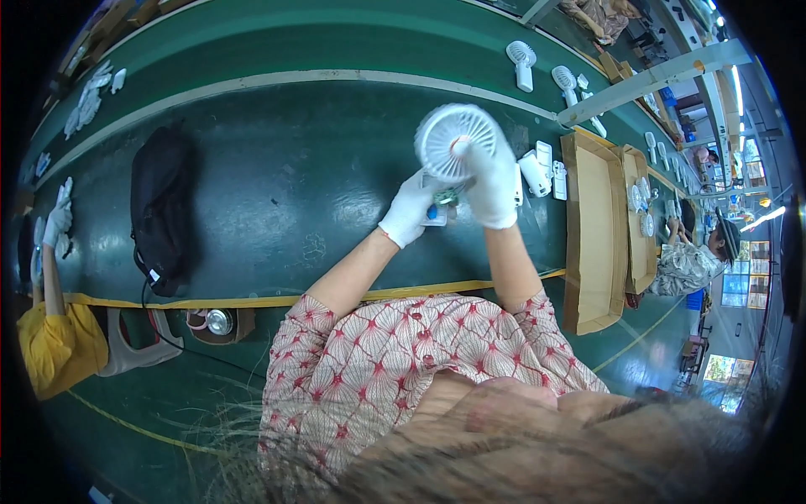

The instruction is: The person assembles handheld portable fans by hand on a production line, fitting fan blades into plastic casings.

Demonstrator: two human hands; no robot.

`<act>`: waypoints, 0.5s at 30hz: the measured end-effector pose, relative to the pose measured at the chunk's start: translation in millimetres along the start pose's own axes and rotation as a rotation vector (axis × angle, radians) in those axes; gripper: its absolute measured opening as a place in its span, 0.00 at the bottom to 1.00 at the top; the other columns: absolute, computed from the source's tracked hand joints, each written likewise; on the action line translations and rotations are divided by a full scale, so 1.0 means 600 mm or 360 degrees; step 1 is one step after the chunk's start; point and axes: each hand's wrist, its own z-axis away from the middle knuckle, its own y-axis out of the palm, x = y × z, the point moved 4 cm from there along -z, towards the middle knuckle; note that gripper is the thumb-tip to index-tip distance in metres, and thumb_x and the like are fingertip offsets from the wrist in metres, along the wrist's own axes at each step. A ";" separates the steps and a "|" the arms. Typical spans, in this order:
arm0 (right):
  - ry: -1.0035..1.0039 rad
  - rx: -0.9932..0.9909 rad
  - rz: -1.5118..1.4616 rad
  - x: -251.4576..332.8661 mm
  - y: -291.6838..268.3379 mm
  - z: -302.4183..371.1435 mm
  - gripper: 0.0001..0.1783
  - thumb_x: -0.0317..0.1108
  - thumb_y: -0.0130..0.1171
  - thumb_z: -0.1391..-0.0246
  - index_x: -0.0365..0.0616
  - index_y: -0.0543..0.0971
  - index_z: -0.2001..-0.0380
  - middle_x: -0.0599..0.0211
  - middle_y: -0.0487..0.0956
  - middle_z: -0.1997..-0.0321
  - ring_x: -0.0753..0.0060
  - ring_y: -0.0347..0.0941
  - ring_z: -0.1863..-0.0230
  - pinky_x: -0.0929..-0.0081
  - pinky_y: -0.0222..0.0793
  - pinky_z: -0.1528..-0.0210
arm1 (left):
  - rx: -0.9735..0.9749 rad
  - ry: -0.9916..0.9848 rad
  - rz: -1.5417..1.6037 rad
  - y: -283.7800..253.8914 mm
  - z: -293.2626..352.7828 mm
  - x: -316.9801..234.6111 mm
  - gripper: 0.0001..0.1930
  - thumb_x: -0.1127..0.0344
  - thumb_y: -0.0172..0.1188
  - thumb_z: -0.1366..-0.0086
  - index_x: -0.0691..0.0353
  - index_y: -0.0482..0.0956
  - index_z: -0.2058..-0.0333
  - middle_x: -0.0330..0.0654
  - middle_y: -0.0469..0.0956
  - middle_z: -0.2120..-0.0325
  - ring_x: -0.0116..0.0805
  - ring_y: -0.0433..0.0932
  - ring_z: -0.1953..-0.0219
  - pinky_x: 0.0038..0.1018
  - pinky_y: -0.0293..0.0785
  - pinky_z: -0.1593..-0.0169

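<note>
Above the green tabletop I hold a white handheld fan (pixel 439 143) whose round ribbed grille faces up. My right hand (pixel 495 193), in a white glove, is closed round its right side, with the fingers partly hidden. My left hand (pixel 409 212), gloved too, is closed on the fan's lower part. A small green circuit board (pixel 447 198) and a blue piece (pixel 432 212) show between the hands. How they join the fan, I cannot tell. Just right of my right hand lie several loose white plastic casing parts (pixel 537 175).
A black bag (pixel 159 210) lies on the table to the left. Cardboard trays (pixel 588 244) stand at the right. On the far green belt lie white fans (pixel 522 63) and white gloves (pixel 87 101). A co-worker's gloved hand (pixel 59 220) is at the far left; another person (pixel 690 262) sits right.
</note>
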 end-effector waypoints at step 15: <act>0.0214 -0.0519 0.0233 -0.078 -0.036 0.010 0.16 0.37 0.58 0.48 0.35 0.78 0.61 0.67 0.79 0.66 0.82 0.74 0.68 0.81 0.68 0.66 | -0.0118 0.0421 -0.0658 0.000 0.007 0.003 0.13 0.64 0.53 0.34 0.67 0.73 0.57 0.40 0.77 0.71 0.26 0.77 0.79 0.21 0.74 0.77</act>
